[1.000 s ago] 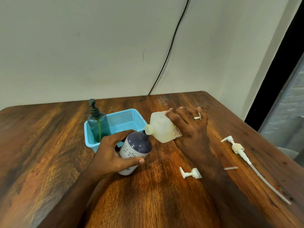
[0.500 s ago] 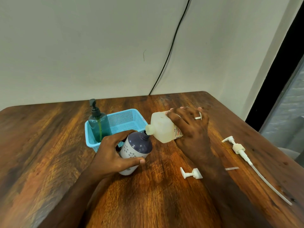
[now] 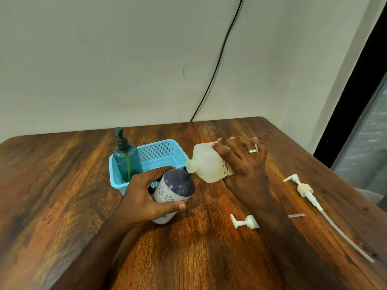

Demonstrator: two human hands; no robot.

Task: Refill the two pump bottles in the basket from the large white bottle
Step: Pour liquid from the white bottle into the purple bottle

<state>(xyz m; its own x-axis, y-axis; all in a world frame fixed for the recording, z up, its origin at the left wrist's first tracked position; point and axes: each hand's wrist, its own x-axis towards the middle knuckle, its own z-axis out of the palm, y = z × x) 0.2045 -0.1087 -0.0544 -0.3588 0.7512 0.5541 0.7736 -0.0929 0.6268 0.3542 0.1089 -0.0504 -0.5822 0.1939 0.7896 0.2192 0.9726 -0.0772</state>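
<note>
My left hand [image 3: 144, 197] grips a purple and white flowered bottle [image 3: 174, 191], tilted on the table with its open neck pointing up and right. My right hand [image 3: 243, 164] holds the large white bottle [image 3: 206, 164] on its side, its open spout right at the purple bottle's neck. A teal pump bottle [image 3: 125, 160] with a dark pump stands upright in the left end of the light blue basket [image 3: 161, 151], just behind my left hand.
A short white pump head [image 3: 245, 221] lies on the wooden table [image 3: 62, 195] near my right forearm. A long white pump with a dip tube [image 3: 310, 195] lies to the right, near the table's right edge. A black cable hangs down the wall.
The white bottle's spout has dropped slightly closer to the purple bottle's neck. Both hands keep their grips.
</note>
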